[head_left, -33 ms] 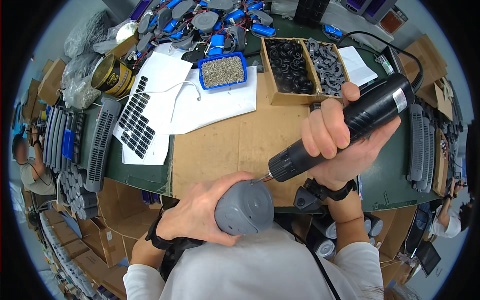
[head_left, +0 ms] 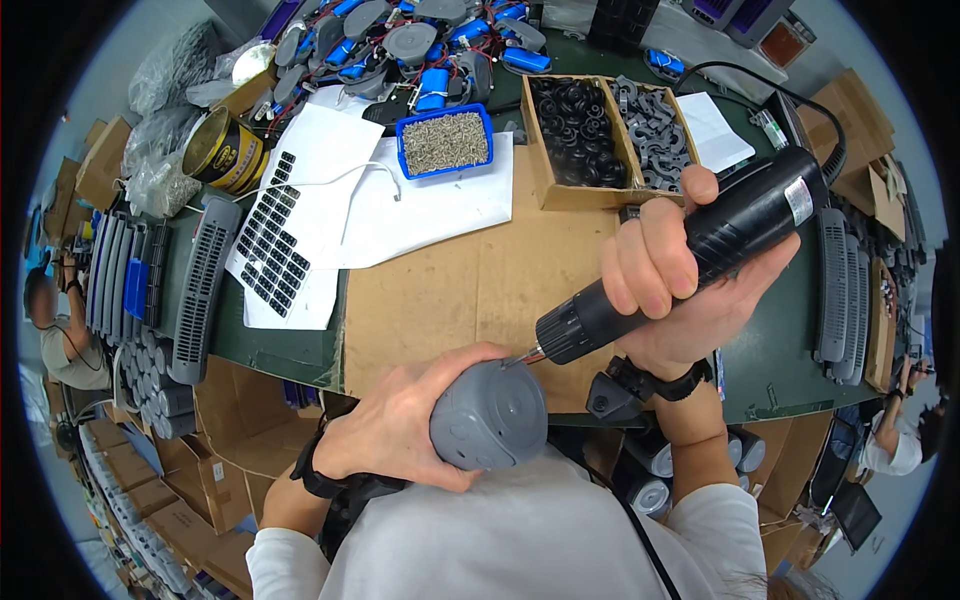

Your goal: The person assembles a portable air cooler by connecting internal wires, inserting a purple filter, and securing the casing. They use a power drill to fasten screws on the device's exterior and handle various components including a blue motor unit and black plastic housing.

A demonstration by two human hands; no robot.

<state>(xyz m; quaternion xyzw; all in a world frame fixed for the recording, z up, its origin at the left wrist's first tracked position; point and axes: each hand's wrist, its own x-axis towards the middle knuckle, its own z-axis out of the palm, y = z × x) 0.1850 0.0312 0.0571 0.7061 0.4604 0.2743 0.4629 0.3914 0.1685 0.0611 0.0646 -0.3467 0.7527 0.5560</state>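
My left hand [head_left: 392,415] is wrapped round a grey cylindrical housing [head_left: 488,418], its round end turned up. In my right hand [head_left: 690,275] is a black electric screwdriver [head_left: 690,255], gripped round its body and tilted down to the left. The bit meets the upper rim of the housing's end face. Whether a screw sits under the tip is too small to tell. A tan cardboard sheet [head_left: 450,290] lies on the bench just beyond both hands.
A blue tray of small screws [head_left: 446,143] sits on white paper. Behind it are piled grey parts with blue batteries [head_left: 410,45]. A divided cardboard box [head_left: 541,165] holds black and grey parts. The screwdriver's black cord [head_left: 760,72] arcs at right. Co-workers are at both sides.
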